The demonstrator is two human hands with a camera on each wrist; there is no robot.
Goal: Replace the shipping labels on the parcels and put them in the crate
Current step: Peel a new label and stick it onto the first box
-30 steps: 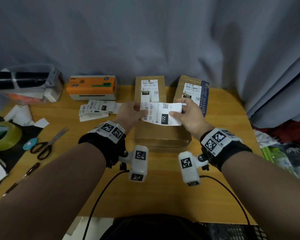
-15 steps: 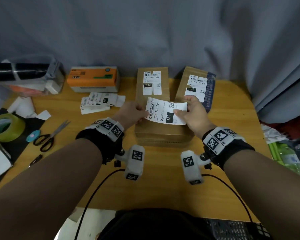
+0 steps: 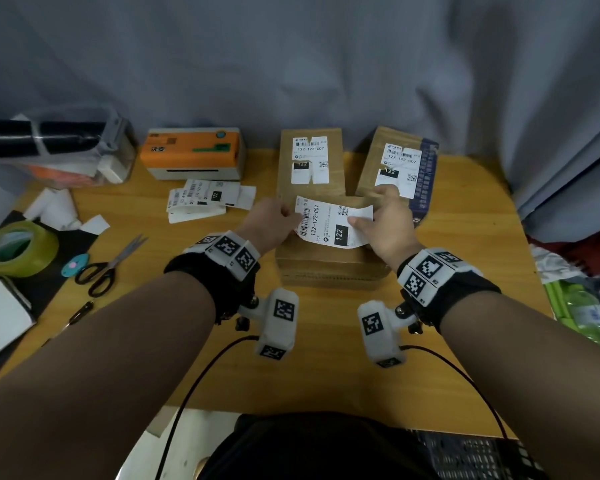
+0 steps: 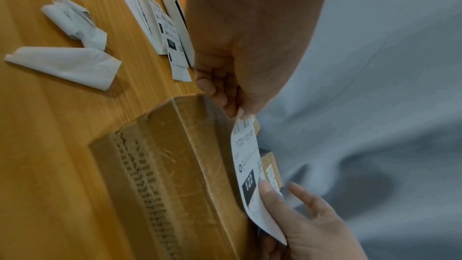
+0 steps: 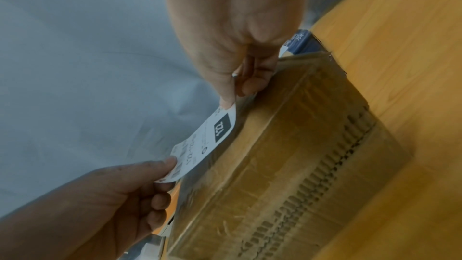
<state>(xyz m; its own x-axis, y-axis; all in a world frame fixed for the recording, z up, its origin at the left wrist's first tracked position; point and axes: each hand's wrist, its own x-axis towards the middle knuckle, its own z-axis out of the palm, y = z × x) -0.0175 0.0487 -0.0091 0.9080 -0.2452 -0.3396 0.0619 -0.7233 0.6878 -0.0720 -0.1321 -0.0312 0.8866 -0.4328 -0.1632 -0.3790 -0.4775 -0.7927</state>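
Note:
A white shipping label [image 3: 333,223] marked 122 is stretched flat between both hands above a bare brown parcel [image 3: 326,268] lying at the table's middle. My left hand [image 3: 274,220] pinches the barcode end of the label [image 4: 246,157]. My right hand [image 3: 378,220] pinches the other end of the label [image 5: 212,137], just over the parcel [image 5: 287,165]. Two more parcels stand at the back: one [image 3: 310,161] with a torn label, one [image 3: 399,164] with a partly peeled label.
An orange label printer [image 3: 193,152] sits at the back left with loose labels [image 3: 205,199] in front of it. Scissors [image 3: 108,268], a green tape roll [image 3: 18,249] and paper scraps [image 4: 70,46] lie at the left. A black crate [image 3: 478,455] shows below the table's [image 3: 326,358] near edge.
Both hands have carried the label slightly forward and lower over the near parcel. The grip on each end is unchanged.

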